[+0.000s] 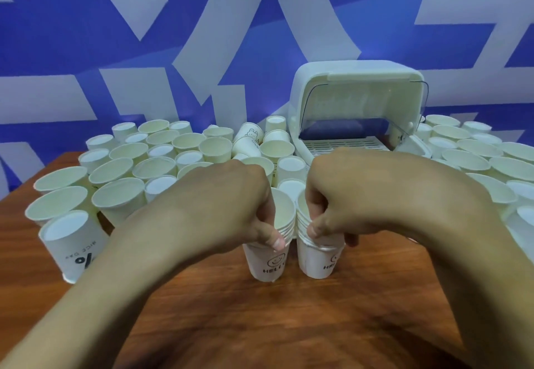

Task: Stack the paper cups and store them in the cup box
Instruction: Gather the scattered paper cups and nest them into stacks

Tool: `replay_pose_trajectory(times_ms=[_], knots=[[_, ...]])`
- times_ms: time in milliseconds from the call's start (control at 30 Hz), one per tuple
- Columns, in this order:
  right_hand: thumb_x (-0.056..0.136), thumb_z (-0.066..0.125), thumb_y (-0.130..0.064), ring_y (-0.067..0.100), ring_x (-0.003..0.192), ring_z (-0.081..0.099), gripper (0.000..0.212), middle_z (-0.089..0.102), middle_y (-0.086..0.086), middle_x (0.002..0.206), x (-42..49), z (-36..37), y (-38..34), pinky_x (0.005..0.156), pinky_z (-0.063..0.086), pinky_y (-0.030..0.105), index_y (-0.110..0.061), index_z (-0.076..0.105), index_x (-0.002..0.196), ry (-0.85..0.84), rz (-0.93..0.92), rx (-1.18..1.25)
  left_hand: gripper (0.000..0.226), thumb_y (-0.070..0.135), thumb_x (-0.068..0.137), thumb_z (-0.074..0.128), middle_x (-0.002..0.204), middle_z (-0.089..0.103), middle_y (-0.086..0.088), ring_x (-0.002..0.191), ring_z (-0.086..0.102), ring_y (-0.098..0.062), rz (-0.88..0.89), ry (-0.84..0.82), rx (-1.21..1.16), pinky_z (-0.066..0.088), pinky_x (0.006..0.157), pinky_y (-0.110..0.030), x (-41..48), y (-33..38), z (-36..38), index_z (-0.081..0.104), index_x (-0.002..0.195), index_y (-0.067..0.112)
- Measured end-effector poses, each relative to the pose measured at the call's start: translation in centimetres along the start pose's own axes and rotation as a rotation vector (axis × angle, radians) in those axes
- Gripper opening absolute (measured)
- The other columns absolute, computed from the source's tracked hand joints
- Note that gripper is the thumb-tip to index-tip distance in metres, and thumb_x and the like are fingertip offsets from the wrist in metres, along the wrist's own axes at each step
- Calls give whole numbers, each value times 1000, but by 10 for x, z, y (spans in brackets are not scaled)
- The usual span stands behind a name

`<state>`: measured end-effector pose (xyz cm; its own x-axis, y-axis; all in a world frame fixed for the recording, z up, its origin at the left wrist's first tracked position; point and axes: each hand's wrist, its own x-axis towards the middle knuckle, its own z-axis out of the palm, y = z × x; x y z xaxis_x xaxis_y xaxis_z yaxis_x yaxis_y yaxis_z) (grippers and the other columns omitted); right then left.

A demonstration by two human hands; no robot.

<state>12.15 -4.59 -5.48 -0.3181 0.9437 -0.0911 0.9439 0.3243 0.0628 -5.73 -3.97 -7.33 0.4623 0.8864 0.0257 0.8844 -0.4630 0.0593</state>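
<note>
Matt paper cups (pixel 124 195), glossy plastic cup box (pixel 355 79), wood-grain table (pixel 260 311).

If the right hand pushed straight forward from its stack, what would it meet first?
Probably the loose cups just behind the right stack, then the open cup box. The right hand hides part of that gap, so depth is uncertain.

Two hands are in view, the left hand (pixel 228 204) and the right hand (pixel 355 195), each gripping one of two short stacks of paper cups: the left stack (pixel 267 261) and the right stack (pixel 319 258). One cup box (pixel 358 102) stands with its lid raised. Loose paper cups (pixel 161 160) crowd the wooden table (pixel 260 319), several dozen, too many and too overlapped for an exact count.
</note>
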Motion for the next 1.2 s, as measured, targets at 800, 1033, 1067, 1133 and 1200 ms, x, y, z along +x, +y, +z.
replay_pose_trajectory(times_ms=[800,1033,1067,1133,1200], knots=[[86,69,-41,-12,64,61,9,62,-34,62,56,1,69,69,56,33,-39,74,79,358,-2,328,7,39,88,64,81,65,26,77,59,-1,-85,371,-133,53,71,-35,39,-60,0,71,91,38],[84,69,-53,-9,77,60,13,64,-35,81,97,36,61,56,42,18,-44,71,94,292,-18,256,24,55,87,60,83,54,24,84,52,-8,-85,331,-45,36,61,-28,66,-57,35,65,105,41],[84,69,-53,-9,78,60,16,65,-33,85,101,38,60,58,44,19,-44,71,98,288,-19,242,26,55,87,60,94,59,22,90,55,-10,-83,329,-32,38,64,-29,68,-57,38,64,108,41],[84,70,-52,-5,81,62,23,69,-27,97,110,40,59,64,50,23,-42,71,104,266,-7,221,28,55,87,59,113,62,17,103,58,-12,-90,334,-1,44,71,-31,73,-60,43,63,111,41],[83,70,-52,0,83,64,27,70,-22,104,121,42,59,69,54,26,-40,71,108,240,24,187,30,56,86,60,116,64,15,107,58,-13,-105,332,8,45,75,-31,77,-64,46,62,111,40]])
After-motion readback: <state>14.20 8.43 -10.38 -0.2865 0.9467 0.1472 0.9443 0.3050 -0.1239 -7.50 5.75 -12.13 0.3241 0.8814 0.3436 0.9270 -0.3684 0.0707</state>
